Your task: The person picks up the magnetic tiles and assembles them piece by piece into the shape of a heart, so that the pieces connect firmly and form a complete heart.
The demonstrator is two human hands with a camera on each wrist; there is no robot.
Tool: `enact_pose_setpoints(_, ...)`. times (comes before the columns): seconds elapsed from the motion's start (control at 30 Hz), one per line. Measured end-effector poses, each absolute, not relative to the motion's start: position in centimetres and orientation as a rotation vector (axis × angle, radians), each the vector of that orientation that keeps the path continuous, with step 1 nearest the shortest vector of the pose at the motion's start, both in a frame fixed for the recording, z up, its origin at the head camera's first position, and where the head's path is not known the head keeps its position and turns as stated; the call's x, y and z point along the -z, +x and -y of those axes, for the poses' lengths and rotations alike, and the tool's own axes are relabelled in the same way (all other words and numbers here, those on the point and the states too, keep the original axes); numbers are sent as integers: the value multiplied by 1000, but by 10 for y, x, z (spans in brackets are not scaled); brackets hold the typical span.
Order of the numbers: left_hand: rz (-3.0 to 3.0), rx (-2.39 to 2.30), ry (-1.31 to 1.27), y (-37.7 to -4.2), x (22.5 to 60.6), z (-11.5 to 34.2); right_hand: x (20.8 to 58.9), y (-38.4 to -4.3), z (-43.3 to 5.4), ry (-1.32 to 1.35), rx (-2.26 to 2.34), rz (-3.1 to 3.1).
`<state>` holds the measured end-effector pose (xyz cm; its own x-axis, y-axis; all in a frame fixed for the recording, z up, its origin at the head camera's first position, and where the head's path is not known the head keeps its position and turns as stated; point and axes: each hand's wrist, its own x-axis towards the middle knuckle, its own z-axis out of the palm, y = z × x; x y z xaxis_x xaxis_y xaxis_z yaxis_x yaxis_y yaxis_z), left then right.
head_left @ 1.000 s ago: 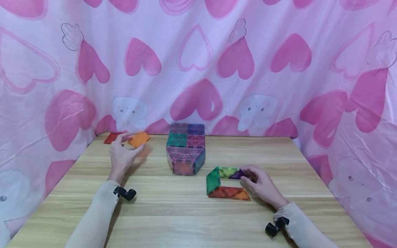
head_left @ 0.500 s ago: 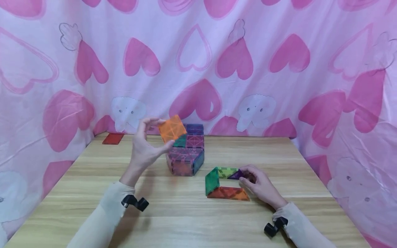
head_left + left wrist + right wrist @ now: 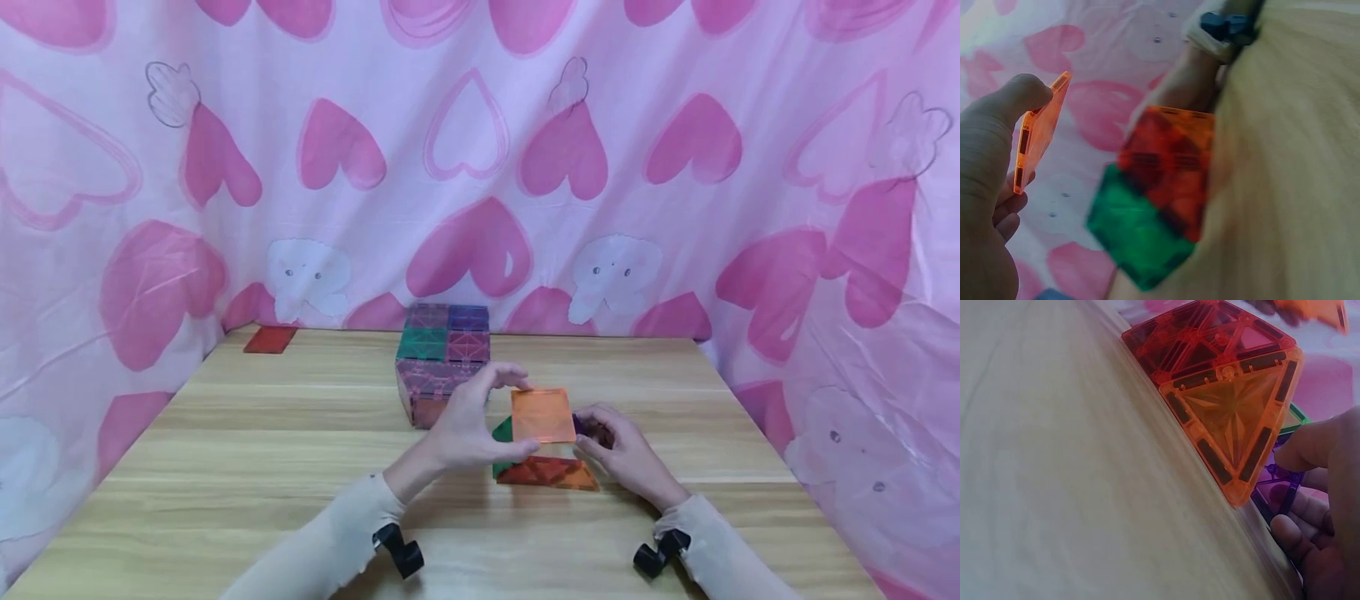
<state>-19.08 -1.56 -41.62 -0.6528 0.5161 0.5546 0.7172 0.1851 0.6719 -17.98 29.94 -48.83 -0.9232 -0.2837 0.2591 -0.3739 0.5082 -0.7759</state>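
Note:
My left hand (image 3: 467,427) pinches an orange square magnetic tile (image 3: 543,415) between thumb and fingers. In the head view it hangs over a small upright frame of magnetic tiles, hiding part of it. That frame has a green tile (image 3: 1138,231) at its left end. Along the near side run red tiles (image 3: 1210,337) and an orange triangle tile (image 3: 1232,415), which stand on edge on the table. At the far right end, my right hand (image 3: 633,457) pinches a purple triangle tile (image 3: 1280,478). Beside that tile, a lime-green edge (image 3: 1297,419) shows in the right wrist view.
Behind and left of the frame stands a larger box-like build (image 3: 435,346) of multicoloured tiles. A red square tile (image 3: 270,339) lies flat at the table's back left corner. Pink heart-patterned cloth (image 3: 465,167) hangs behind and beside the wooden table (image 3: 262,467).
My left hand has lifted the orange square tile from the back left and carried it right, past the larger build, to above the frame. My right hand stays at the purple tile.

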Motion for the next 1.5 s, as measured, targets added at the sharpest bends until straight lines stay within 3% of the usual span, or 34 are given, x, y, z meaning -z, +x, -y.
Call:
enact_pose_setpoints(0.4,2445,1583,-1121,-197,463,1,489,-180,-295,638,-1383,2616)
enact_pose_setpoints(0.8,2487,1575,-1127,-200,467,4,490,-180,-295,620,-1386,2631)
enact_pose_setpoints(1.13,2066,1374,-1199,-206,409,25,487,-182,-297,635,-1331,2636)
enact_pose_setpoints(1.5,1864,1286,-793,-243,369,96,490,-182,-300,647,-1355,2632)
